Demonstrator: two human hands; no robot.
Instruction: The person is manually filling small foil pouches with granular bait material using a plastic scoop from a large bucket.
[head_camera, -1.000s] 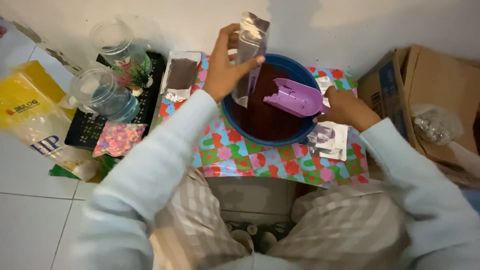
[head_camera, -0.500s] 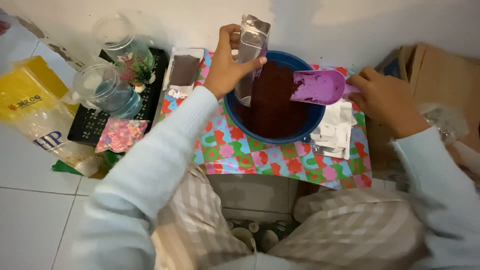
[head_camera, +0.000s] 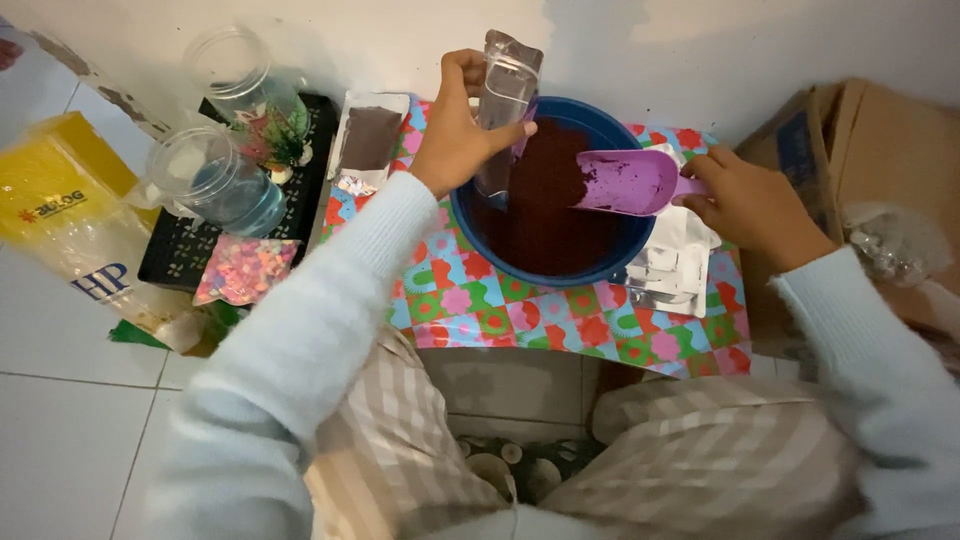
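My left hand (head_camera: 455, 130) holds a clear plastic pouch (head_camera: 505, 100) upright over the left rim of a blue bowl (head_camera: 470, 235) filled with dark reddish-brown powder (head_camera: 545, 210). My right hand (head_camera: 745, 200) grips the handle of a purple scoop (head_camera: 628, 180), which lies tilted over the bowl's right side with its mouth toward the pouch. The bowl stands on a small table covered with a bright flower-patterned cloth (head_camera: 560, 325).
A filled pouch (head_camera: 368, 140) lies left of the bowl. Several empty silver pouches (head_camera: 672, 262) sit at its right. Two clear jars (head_camera: 215, 180) stand on a black tray (head_camera: 185, 250), by a yellow bag (head_camera: 60, 215). A cardboard box (head_camera: 860, 170) is at right.
The purple scoop has moved from resting in the bowl up and right, then back over the powder. The view shifted slightly; my left hand keeps the pouch upright.
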